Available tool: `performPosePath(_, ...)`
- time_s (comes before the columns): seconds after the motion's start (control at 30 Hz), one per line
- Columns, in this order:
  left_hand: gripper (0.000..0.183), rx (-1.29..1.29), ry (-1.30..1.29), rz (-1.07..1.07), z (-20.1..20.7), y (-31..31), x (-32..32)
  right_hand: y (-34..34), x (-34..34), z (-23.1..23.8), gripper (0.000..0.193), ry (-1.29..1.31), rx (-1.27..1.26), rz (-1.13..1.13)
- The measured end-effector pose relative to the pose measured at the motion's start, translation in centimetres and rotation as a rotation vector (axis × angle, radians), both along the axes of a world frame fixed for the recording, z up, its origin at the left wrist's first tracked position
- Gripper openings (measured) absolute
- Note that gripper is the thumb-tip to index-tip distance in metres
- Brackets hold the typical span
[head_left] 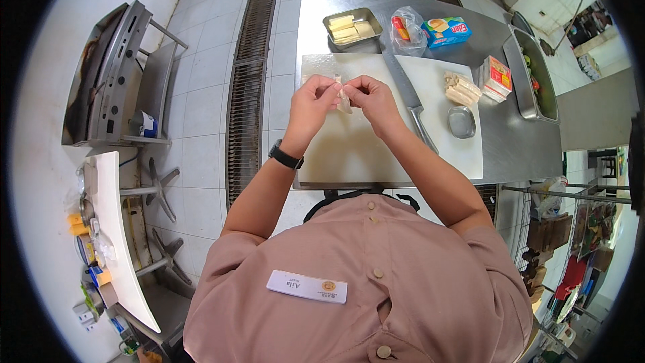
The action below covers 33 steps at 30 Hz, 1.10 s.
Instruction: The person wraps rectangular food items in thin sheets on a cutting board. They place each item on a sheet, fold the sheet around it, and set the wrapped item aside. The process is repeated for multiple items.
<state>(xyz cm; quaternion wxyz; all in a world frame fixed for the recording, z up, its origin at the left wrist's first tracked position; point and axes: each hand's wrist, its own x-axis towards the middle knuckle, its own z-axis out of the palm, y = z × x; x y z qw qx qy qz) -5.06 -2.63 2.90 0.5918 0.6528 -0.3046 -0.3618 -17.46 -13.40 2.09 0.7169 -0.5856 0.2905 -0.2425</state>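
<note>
My left hand (312,104) and my right hand (376,101) meet over the far left part of a white cutting board (396,161). Between their pinched fingertips is a pale, thin spring roll wrapper (345,104), folded narrow, its lower end hanging free. The fingers partly hide it. A large knife (405,87) lies slantwise on the board to the right of my right hand. Farther right sits a pile of pale rolled sticks (461,89), with a small square metal dish (461,122) just nearer to me.
Beyond the board stand a metal tray (328,29) of pale yellow slabs, a clear plastic bag (416,40) around a red-and-yellow packet, and a blue box (447,31). A red-and-white box (496,79) and a deep metal pan (527,97) of vegetables stand at the right.
</note>
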Motion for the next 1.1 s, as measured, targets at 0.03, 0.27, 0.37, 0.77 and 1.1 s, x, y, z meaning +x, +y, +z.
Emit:
performPosePath(0.03,0.018,-0.022,-0.003,0.006,0.0,0.0,-0.1,0.0,0.0,-0.2,0.014,-0.010,0.026,-0.017)
performPosePath(0.27,0.018,-0.027,0.104,0.026,0.2,0.1,-0.7,0.0,-0.5,-0.8,0.015,0.025,0.104,-0.022)
performPosePath(0.37,0.018,-0.072,0.321,0.090,-0.3,0.2,-0.3,-0.6,-1.2,-1.0,0.014,-0.110,0.373,-0.116)
performPosePath(0.77,0.038,0.136,-0.812,0.270,-2.7,0.3,3.5,-3.8,-6.0,1.1,0.026,-0.204,0.592,-0.218)
performPosePath(1.1,0.044,-0.019,0.159,-0.180,-3.1,-0.2,-3.4,-0.3,-7.1,-0.5,0.052,0.025,0.351,-0.077)
